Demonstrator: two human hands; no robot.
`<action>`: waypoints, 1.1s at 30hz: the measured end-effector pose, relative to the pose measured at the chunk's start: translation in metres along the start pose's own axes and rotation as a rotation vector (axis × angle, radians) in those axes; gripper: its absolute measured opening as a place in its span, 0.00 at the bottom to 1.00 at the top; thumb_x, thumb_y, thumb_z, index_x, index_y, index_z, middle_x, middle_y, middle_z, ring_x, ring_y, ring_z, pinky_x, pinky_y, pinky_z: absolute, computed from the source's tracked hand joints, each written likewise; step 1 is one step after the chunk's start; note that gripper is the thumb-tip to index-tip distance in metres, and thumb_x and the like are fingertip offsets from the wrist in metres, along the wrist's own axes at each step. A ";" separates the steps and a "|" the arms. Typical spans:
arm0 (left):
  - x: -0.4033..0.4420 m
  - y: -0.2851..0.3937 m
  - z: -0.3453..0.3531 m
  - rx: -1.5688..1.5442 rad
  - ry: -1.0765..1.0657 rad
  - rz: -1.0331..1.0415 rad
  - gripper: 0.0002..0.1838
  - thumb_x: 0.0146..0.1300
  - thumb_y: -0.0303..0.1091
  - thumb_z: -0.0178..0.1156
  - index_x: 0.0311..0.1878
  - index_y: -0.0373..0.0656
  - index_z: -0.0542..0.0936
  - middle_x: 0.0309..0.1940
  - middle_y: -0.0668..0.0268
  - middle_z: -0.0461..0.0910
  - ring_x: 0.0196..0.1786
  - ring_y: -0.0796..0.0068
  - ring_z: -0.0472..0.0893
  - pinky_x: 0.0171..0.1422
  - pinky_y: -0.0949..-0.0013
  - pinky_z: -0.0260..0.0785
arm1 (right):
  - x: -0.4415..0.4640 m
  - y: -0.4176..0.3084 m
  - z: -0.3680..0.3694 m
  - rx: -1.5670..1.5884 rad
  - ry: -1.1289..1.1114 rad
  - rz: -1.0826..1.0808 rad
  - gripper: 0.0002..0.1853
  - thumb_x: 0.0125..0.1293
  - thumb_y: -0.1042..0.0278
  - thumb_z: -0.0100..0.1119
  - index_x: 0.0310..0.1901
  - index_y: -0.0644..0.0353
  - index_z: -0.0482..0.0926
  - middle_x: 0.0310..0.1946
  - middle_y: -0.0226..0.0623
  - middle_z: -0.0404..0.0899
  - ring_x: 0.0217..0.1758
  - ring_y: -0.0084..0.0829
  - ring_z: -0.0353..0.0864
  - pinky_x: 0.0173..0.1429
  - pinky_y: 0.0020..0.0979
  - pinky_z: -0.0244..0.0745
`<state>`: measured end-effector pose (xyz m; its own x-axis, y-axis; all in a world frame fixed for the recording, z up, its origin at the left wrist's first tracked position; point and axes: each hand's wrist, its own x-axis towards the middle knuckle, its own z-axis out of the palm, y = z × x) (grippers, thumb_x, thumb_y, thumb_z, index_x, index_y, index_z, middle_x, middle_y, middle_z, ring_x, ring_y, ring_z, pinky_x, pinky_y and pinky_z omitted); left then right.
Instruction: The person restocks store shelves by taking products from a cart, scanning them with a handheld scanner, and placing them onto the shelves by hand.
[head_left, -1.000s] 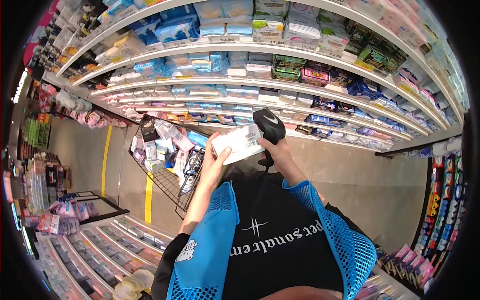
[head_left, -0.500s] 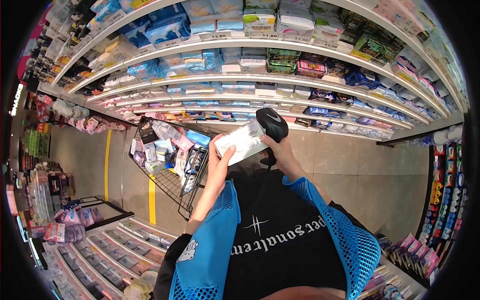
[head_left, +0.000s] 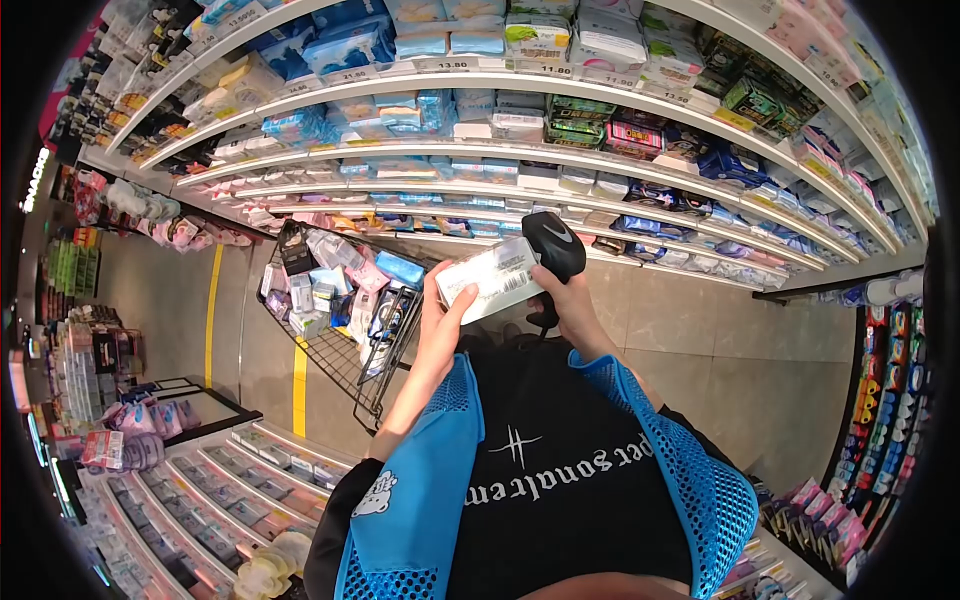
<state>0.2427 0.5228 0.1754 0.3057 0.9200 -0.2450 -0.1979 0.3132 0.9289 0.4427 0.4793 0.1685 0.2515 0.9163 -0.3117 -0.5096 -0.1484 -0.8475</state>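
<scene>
White box (head_left: 488,284) is held up before a black shirt (head_left: 540,440) printed "personal", its long axis slanting from lower left to upper right, its barcode (head_left: 515,281) face turned upward. Its left end is pinched by the left hand (head_left: 441,308), thumb on top; a black scanner (head_left: 556,247) is gripped by the right hand (head_left: 566,300) at the other end. Beyond, a wire cart (head_left: 345,376) is seen, then shelves (head_left: 480,84) labelled 13.80 and 11.80, and "SNACKS" on a sign (head_left: 36,180).
</scene>
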 end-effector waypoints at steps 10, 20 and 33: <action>-0.002 -0.004 -0.003 -0.012 -0.012 0.001 0.34 0.68 0.38 0.65 0.71 0.39 0.60 0.61 0.55 0.73 0.63 0.69 0.73 0.67 0.66 0.66 | 0.000 0.011 -0.001 -0.063 0.021 -0.040 0.21 0.67 0.61 0.65 0.57 0.58 0.72 0.39 0.32 0.79 0.31 0.24 0.79 0.27 0.24 0.72; -0.006 -0.007 -0.013 0.009 0.042 0.008 0.34 0.68 0.38 0.65 0.71 0.41 0.61 0.60 0.57 0.73 0.63 0.69 0.72 0.67 0.66 0.65 | 0.006 0.017 0.006 -0.050 -0.016 0.009 0.22 0.63 0.61 0.68 0.56 0.59 0.74 0.39 0.30 0.79 0.33 0.21 0.80 0.30 0.23 0.76; -0.003 -0.005 -0.013 0.049 0.063 0.018 0.33 0.68 0.39 0.66 0.70 0.40 0.62 0.59 0.56 0.74 0.62 0.69 0.73 0.66 0.66 0.66 | 0.009 0.014 0.011 -0.038 -0.009 0.003 0.18 0.65 0.64 0.67 0.52 0.60 0.74 0.38 0.32 0.79 0.31 0.22 0.80 0.29 0.24 0.76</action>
<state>0.2302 0.5211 0.1676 0.2430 0.9390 -0.2435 -0.1570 0.2858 0.9453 0.4287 0.4891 0.1586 0.2427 0.9190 -0.3107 -0.4791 -0.1650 -0.8621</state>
